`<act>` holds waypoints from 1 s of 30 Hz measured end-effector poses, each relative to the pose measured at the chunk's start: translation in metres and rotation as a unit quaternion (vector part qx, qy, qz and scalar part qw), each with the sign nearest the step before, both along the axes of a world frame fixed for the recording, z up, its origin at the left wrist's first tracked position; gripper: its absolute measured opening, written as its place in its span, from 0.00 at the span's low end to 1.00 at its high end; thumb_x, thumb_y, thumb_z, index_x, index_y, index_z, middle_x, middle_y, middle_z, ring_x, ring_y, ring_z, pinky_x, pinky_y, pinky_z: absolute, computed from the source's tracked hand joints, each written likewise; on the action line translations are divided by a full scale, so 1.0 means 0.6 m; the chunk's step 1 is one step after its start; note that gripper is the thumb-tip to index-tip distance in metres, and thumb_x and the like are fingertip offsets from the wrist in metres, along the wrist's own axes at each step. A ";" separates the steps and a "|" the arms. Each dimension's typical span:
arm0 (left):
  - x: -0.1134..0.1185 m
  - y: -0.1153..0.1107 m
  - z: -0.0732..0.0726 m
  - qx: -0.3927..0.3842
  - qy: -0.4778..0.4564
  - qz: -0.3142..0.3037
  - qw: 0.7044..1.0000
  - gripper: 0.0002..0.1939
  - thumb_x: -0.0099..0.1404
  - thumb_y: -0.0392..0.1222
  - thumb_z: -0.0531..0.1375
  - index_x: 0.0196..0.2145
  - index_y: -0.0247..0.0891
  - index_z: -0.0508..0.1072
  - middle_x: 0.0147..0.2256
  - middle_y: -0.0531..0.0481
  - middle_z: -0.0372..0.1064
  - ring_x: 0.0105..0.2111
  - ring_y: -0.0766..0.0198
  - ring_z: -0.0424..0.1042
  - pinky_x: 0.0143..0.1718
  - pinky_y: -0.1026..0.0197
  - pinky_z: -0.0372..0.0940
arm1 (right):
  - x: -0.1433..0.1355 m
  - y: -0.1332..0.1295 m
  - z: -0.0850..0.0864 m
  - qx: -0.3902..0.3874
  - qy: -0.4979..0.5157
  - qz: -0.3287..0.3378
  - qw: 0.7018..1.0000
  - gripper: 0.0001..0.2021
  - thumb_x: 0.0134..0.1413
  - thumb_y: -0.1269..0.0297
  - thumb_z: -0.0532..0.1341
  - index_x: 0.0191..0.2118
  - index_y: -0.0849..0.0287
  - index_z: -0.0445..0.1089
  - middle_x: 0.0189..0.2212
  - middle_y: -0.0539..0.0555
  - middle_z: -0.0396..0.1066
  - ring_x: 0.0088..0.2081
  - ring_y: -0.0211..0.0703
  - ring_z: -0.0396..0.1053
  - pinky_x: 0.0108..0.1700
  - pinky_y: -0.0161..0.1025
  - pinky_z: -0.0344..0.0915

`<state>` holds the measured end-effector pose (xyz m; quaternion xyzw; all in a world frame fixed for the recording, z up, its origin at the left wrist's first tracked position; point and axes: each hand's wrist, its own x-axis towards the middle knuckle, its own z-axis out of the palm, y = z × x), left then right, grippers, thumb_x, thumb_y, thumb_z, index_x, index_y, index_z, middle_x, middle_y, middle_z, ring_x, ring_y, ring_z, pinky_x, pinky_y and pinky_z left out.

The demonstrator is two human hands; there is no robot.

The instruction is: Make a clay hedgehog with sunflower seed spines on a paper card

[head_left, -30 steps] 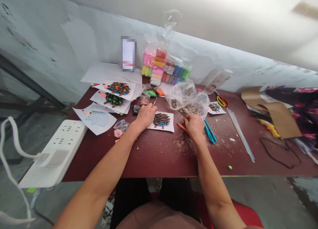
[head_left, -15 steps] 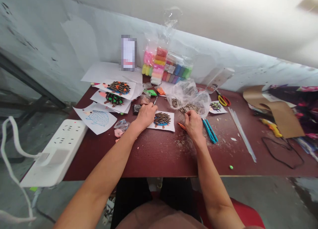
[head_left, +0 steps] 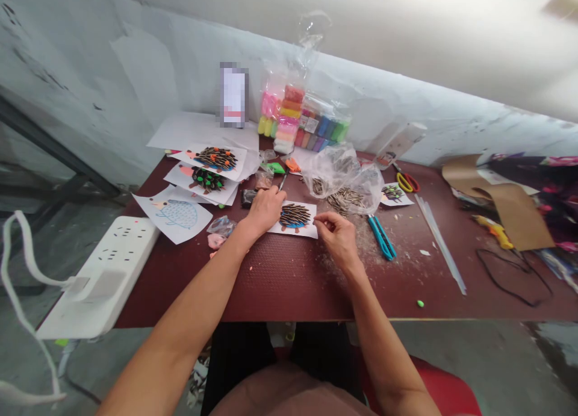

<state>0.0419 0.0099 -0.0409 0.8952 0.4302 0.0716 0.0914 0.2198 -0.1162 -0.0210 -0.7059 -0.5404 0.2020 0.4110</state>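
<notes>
My left hand (head_left: 266, 210) rests on the left end of a small white card, fingers pressed together and bent over it. On this hedgehog card (head_left: 295, 218) is a hedgehog with a blue body and brown stick-like spines; its left part is under the hand. My right hand (head_left: 338, 236) is pinched closed at the card's right edge; whatever is in the fingertips is too small to make out. Behind it, a clear plastic bag (head_left: 368, 184) lies open with a heap of short brown sticks (head_left: 345, 198). A thin dark tool (head_left: 283, 180) shows just above my left fingers.
Finished hedgehog pictures (head_left: 215, 159) and a blue hedgehog drawing (head_left: 178, 215) lie left. Packs of coloured clay (head_left: 289, 121) stand at the wall. Blue-handled cutters (head_left: 382, 238), scissors (head_left: 407, 182), glue sticks (head_left: 440, 244) and a yellow glue gun (head_left: 495, 230) lie right. A power strip (head_left: 102, 271) sits front left.
My right hand has moved left from the stick heap to the card's right edge, its fingers still pinched. The left hand stays on the card.
</notes>
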 end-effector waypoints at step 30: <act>0.000 -0.003 0.006 -0.006 0.004 0.004 1.000 0.17 0.75 0.33 0.48 0.49 0.34 0.77 0.48 0.38 0.72 0.45 0.52 0.73 0.47 0.53 0.62 | -0.035 0.002 -0.044 -0.009 -0.228 0.018 0.974 0.06 0.61 0.71 0.59 0.34 0.57 0.72 0.34 0.55 0.74 0.37 0.46 0.71 0.42 0.40 0.64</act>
